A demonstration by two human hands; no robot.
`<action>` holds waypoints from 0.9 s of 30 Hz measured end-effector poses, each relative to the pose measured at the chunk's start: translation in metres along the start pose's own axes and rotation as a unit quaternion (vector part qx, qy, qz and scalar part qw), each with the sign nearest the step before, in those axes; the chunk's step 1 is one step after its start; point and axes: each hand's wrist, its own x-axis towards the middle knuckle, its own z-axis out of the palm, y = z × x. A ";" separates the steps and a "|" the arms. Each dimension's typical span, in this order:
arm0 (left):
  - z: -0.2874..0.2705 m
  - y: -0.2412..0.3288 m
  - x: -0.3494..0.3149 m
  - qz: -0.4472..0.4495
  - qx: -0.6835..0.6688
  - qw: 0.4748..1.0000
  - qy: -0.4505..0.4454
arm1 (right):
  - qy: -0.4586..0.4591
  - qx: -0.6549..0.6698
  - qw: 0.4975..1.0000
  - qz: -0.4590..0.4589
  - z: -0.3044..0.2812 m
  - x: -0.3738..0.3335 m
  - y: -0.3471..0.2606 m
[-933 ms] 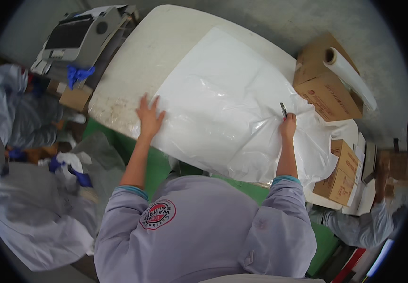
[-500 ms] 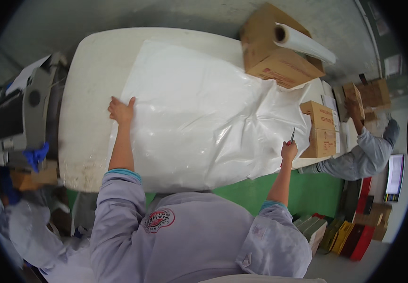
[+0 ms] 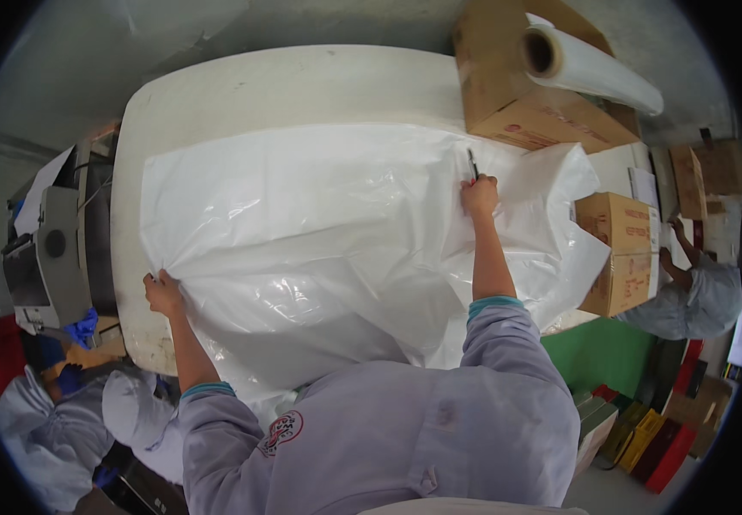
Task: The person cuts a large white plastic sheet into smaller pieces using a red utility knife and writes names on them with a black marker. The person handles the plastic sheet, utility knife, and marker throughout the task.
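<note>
A large sheet of translucent white plastic film point(image 3: 319, 232) lies spread over a white table point(image 3: 242, 94). My left hand point(image 3: 162, 293) grips the sheet's near left edge at the table's side. My right hand point(image 3: 479, 194) is stretched far out over the sheet and holds a thin dark pen-like tool point(image 3: 471, 163), its tip pointing away from me on the film. Both arms wear light grey sleeves.
A cardboard box point(image 3: 525, 94) with a roll of clear film point(image 3: 590, 67) on top stands at the table's far right. Smaller boxes point(image 3: 620, 253) sit at the right edge, where another person's arm point(image 3: 688, 279) works. A grey machine point(image 3: 53, 257) stands left.
My view has swung and come closer to the table. My right hand with the tool has moved from the sheet's right edge inward and farther out. My left hand has shifted to the sheet's left edge.
</note>
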 end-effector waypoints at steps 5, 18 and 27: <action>-0.011 0.015 0.009 -0.043 -0.011 0.996 -0.077 | 0.013 0.034 0.998 -0.053 0.002 0.014 -0.022; -0.012 0.084 -0.033 0.254 -0.087 0.951 0.155 | 0.191 0.042 0.975 -0.103 -0.094 0.067 -0.003; -0.033 0.005 -0.134 0.267 0.077 0.934 -0.224 | -0.316 0.082 0.928 -0.179 -0.086 -0.127 -0.098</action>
